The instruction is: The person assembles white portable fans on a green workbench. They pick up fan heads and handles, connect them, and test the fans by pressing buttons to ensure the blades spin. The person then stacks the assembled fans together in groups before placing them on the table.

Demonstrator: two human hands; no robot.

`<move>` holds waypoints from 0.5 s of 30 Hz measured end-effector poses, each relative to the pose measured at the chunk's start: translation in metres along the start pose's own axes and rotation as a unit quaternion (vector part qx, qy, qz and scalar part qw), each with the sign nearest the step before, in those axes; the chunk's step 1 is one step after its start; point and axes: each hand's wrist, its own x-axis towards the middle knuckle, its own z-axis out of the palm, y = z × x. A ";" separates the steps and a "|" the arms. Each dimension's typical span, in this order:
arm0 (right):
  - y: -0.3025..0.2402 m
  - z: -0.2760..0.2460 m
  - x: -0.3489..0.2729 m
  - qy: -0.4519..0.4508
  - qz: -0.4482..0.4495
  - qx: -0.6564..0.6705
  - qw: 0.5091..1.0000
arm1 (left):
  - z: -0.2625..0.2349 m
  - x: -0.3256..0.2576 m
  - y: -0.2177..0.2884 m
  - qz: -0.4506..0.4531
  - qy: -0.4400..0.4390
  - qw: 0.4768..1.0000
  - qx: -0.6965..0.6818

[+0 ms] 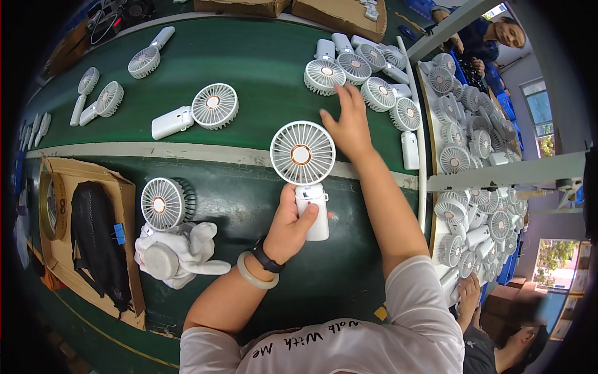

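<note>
My left hand (285, 229) is wrapped round the white handle of a handheld fan (303, 154), thumb across its front. The fan stands upright in my grip, its round grille with a copper-coloured ring facing up at me. Beyond it, my right hand (352, 128) reaches out with fingers apart and nothing in them. Its fingertips overlap the rim of another white fan (324, 76) in a cluster on the green belt (268, 68); whether they touch it I cannot tell. A single fan (214, 106) lies on the belt to the left of this.
On the near dark-green bench, a fan (162, 204) stands by white gloves (187, 255). Left of them, a cardboard box (128, 262) holds a black pouch and tape roll. Right, past a white rail (421, 187), many fans (479, 143) are heaped. Two other people work nearby.
</note>
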 end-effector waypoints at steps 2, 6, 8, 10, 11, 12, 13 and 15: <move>0.010 0.018 0.028 -0.005 -0.004 -0.022 1.000 | -0.001 0.000 0.000 0.004 0.012 1.000 -0.010; 0.021 0.037 0.045 -0.040 -0.013 -0.112 0.993 | 0.001 0.001 0.005 -0.022 0.009 0.998 -0.051; -0.005 0.038 0.038 -0.055 -0.025 -0.122 0.991 | -0.001 0.001 0.004 -0.020 0.023 0.998 -0.064; -0.037 0.028 0.026 -0.087 -0.088 -0.086 0.989 | -0.003 0.001 0.003 -0.011 0.029 0.997 -0.065; -0.050 0.020 0.021 -0.100 -0.103 -0.027 0.989 | -0.004 0.001 0.003 -0.005 0.031 0.998 -0.058; -0.047 0.019 0.022 -0.109 -0.083 0.042 0.990 | -0.002 0.002 0.003 -0.001 0.025 0.998 -0.051; -0.043 0.019 0.024 -0.117 -0.061 0.112 0.985 | -0.001 0.002 0.005 -0.013 0.025 0.998 -0.057; -0.021 0.027 0.029 -0.060 -0.113 0.032 0.991 | 0.000 0.002 0.009 -0.034 0.027 0.997 -0.066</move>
